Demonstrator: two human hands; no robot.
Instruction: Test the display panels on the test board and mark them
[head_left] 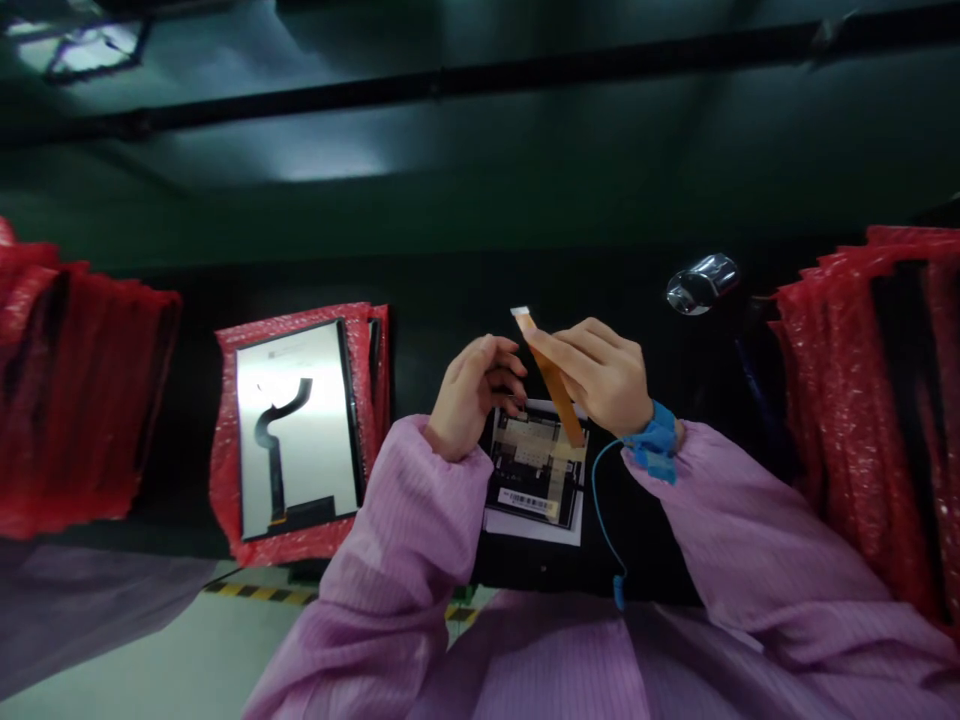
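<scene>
My right hand (604, 370) pinches an orange flat flex cable (553, 385) between thumb and fingers. The cable slants from a pale connector end at the top down towards a small electronic panel (536, 460). That panel has a dark back, strips of yellowish tape and a barcode label, and lies on a white sheet (536, 530) on the black bench. Just left of the cable, my left hand (476, 390) hovers by the panel's upper left corner. Its fingers are loosely curved with gaps between them, and nothing shows in them.
Left of me, a display panel (322, 450) with a black ribbon lies on red bubble bags (225, 480). Stacks of red bags stand at far left (82, 400) and far right (847, 400). A shiny object (703, 285) sits at back right. A blue wrist strap (652, 445) trails a cord.
</scene>
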